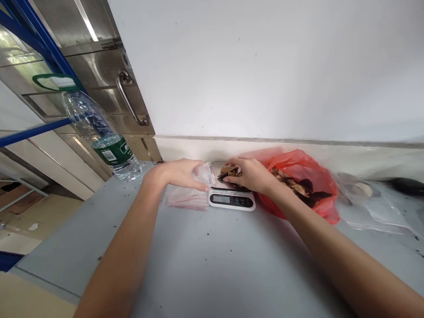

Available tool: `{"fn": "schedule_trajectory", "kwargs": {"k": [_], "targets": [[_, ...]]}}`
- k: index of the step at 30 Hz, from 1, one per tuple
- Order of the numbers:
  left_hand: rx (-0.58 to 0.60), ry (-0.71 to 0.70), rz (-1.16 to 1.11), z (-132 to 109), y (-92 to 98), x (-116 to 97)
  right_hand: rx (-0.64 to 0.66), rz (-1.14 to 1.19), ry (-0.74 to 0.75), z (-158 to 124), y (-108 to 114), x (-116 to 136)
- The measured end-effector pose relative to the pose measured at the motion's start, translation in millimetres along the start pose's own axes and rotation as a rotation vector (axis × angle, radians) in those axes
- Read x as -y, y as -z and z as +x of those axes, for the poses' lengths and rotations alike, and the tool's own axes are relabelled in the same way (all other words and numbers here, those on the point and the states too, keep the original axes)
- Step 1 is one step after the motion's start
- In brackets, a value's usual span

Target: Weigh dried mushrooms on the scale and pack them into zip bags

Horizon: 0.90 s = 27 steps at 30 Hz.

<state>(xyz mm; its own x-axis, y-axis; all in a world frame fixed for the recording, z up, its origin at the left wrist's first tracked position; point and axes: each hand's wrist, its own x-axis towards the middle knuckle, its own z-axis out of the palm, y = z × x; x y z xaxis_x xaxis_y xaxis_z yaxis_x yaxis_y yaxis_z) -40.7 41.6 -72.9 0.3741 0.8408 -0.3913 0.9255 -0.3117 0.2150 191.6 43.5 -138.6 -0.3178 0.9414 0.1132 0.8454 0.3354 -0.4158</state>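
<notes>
My left hand (185, 173) is closed on a clear zip bag (206, 174), held at the left side of a white digital scale (250, 206). Brown dried pieces (228, 172), curled like bark or mushroom, sit on the scale's top. Over them my right hand (248, 172) curves with its fingers around some pieces. The scale's display is lit, its digits hard to read. A stack of clear zip bags with red seams (187, 201) lies under and beside my left hand. Right of the scale, a red plastic bag (318, 176) gapes around more brown pieces (298, 185).
A large water bottle (112, 150) with a green handle stands at the table's back left corner. Filled clear bags (374, 203) and a black object (407, 186) lie at the right. A white wall (265, 66) rises behind the grey table (212, 274); dark crumbs dot its surface.
</notes>
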Motion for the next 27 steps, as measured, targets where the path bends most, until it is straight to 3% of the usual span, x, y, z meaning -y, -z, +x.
{"fn": "schedule_trajectory", "kwargs": {"k": [8,19,27], "targets": [[-0.008,-0.053,-0.007,-0.8,0.2,-1.2,-0.049,0.069,0.009,1.0,3.1,1.9],[0.006,-0.033,0.006,-0.1,0.4,-1.1,0.114,0.211,0.011,-5.7,16.9,1.8],[0.017,-0.02,-0.002,0.0,-0.5,-3.3,0.104,0.197,0.046,-2.8,16.8,-1.0]]}}
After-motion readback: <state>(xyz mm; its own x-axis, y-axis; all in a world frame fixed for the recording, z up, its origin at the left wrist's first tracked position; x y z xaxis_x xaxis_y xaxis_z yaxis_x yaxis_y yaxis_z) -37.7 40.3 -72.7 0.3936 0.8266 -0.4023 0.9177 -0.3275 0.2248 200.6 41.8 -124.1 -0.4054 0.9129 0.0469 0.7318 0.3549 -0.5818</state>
